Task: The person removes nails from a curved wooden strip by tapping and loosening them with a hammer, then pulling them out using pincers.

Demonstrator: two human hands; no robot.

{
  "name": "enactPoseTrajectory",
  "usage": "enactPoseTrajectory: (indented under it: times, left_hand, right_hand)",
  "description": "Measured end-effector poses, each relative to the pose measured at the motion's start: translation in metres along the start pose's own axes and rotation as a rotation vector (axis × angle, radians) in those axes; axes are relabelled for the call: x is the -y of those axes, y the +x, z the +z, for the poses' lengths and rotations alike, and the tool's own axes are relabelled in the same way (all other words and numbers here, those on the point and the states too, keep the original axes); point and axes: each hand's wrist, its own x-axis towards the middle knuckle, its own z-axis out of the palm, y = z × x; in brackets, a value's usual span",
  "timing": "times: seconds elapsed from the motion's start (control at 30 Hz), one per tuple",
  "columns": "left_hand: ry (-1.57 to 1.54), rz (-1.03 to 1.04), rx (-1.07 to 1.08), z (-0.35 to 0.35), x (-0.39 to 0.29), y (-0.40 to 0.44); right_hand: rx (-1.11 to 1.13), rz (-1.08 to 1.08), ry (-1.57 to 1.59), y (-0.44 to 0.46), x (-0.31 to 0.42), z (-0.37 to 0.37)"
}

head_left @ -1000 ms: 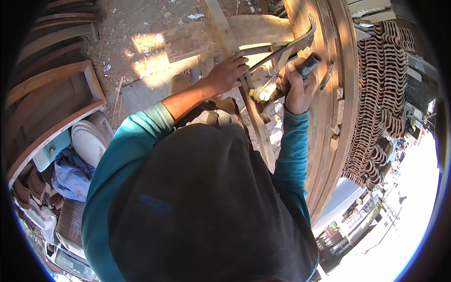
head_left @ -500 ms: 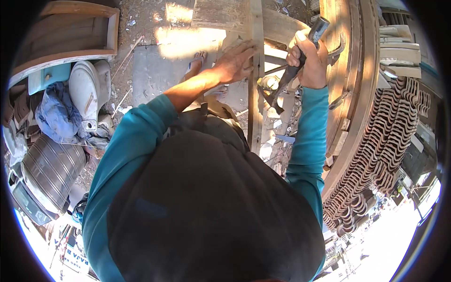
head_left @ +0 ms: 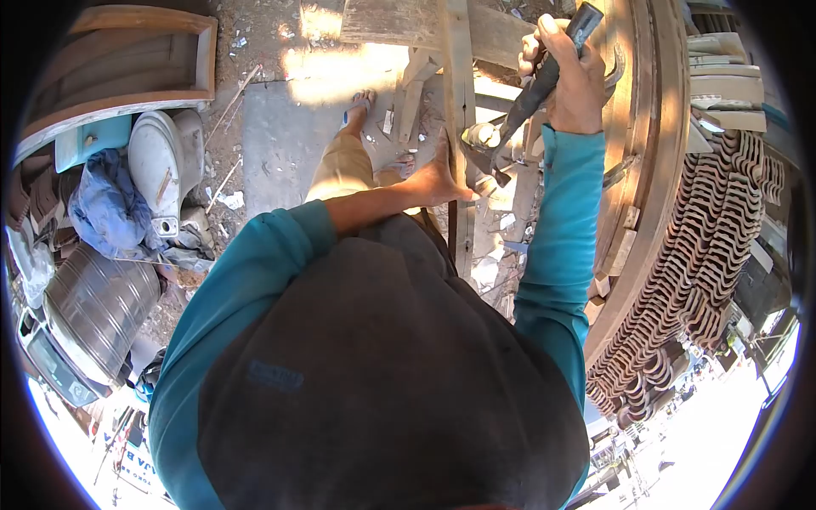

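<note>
My right hand [head_left: 574,85] is closed around the dark shaft of a hammer [head_left: 534,95]. Its grey tube-like end points up past my thumb, and the dark head hangs low beside the beam. A curved metal hook [head_left: 615,70] shows just right of that hand; whether it belongs to the hammer I cannot tell. My left hand [head_left: 436,180] rests against the near left side of a long narrow wooden beam [head_left: 460,85], thumb and fingers stretched apart. A pale round object [head_left: 483,135] sits right of the beam, near the hammer head.
Long planks [head_left: 667,127] line the right side, with stacked curved roof tiles [head_left: 680,255] beyond. A wide board [head_left: 391,24] crosses the top. On the left are a wooden frame [head_left: 206,59], a white toilet bowl [head_left: 157,157], a blue bundle [head_left: 106,204] and a ribbed brown container [head_left: 102,302].
My left hand has slid from on top of the beam down and toward me. My right hand has risen slightly up and right with the hammer.
</note>
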Motion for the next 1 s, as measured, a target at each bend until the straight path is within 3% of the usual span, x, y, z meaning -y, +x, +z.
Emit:
enactPoseTrajectory:
  times: [0.1, 0.2, 0.3, 0.37, 0.43, 0.47, 0.5, 0.57, 0.63, 0.7, 0.77, 0.83, 0.9, 0.93, 1.0]
  left_hand:
    - [-0.074, -0.001, 0.031, 0.004, 0.011, 0.003]
    - [-0.048, -0.087, 0.077, 0.001, 0.002, -0.003]
    - [-0.073, -0.081, 0.046, -0.008, 0.003, -0.002]
    - [-0.057, 0.087, 0.026, -0.001, 0.023, 0.004]
    - [-0.085, -0.075, 0.092, -0.008, 0.005, -0.004]
    - [-0.055, -0.041, 0.057, -0.004, 0.008, -0.005]
    - [-0.023, 0.0, 0.008, -0.003, 0.011, -0.001]
    - [-0.075, 0.019, 0.032, -0.004, 0.025, 0.012]
    - [-0.123, 0.003, 0.096, 0.007, 0.033, -0.003]
    - [0.029, 0.085, 0.017, -0.003, 0.03, 0.005]
    - [-0.017, 0.129, 0.15, -0.029, 0.04, 0.017]
    - [-0.492, -0.141, 0.015, -0.05, 0.039, 0.033]
    - [-0.507, -0.18, -0.172, -0.066, 0.009, 0.047]
    - [-0.504, -0.183, -0.162, -0.068, -0.003, 0.06]
    - [-0.365, -0.089, -0.295, -0.066, -0.024, 0.088]
  right_hand:
    - [0.108, 0.058, -0.102, 0.003, 0.006, 0.007]
    - [-0.149, -0.148, -0.172, -0.017, -0.003, 0.018]
    - [-0.189, -0.219, -0.206, -0.012, -0.005, 0.026]
    - [-0.193, -0.211, -0.302, 0.019, -0.02, 0.021]
    - [-0.229, -0.765, -0.757, 0.052, -0.033, 0.008]
    - [-0.201, -0.308, -0.463, 0.031, -0.028, -0.003]
    - [-0.2, -0.323, -0.465, 0.005, -0.014, 0.002]
    - [-0.412, -0.277, -0.19, -0.028, 0.001, 0.012]
    - [-0.396, -0.239, -0.207, -0.032, -0.001, 0.015]
    - [-0.359, -0.231, -0.203, -0.026, 0.005, 0.021]
    - [-0.244, -0.166, -0.198, -0.023, 0.013, 0.01]
    - [-0.036, -0.055, -0.154, -0.019, 0.023, -0.007]
    - [0.0, -0.021, -0.072, -0.009, 0.02, -0.015]
    - [0.058, -0.017, 0.018, -0.006, 0.017, -0.019]
    - [0.065, -0.063, 0.074, -0.011, 0.017, -0.014]
